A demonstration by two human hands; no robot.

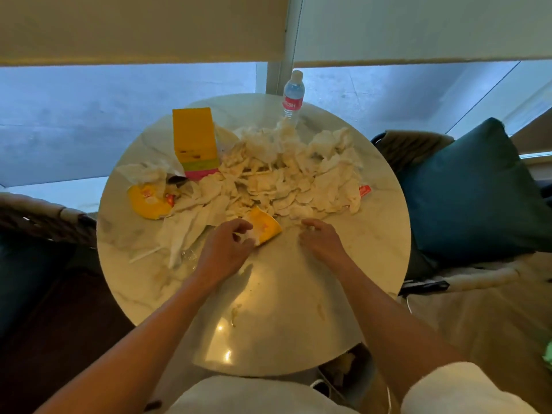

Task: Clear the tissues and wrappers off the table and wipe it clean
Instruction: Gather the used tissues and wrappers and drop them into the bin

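White crumpled tissues (286,171) heaped across centre of round marble-look table (373,249), both hands at heap's lower edge, clearing barely begun.

Left hand (227,249), just left of frame centre, fingers curled, pinching a small white tissue scrap (249,234) against the torn yellow wrapper piece (265,225). Right hand (321,240), right of centre, fingers bent down onto the tabletop at the heap's edge; whether it holds anything, cannot tell. Second yellow wrapper (148,203) mid-left, yellow-and-pink carton (195,138) upper left of table, clear plastic water bottle (293,98) at top edge, small red packet (365,191) at right. Best approach, as I judge it: rake both hands inward to bunch tissues and wrappers into one wad, lift together, avoid knocking carton or bottle; wipe afterwards, smears show on near tabletop.
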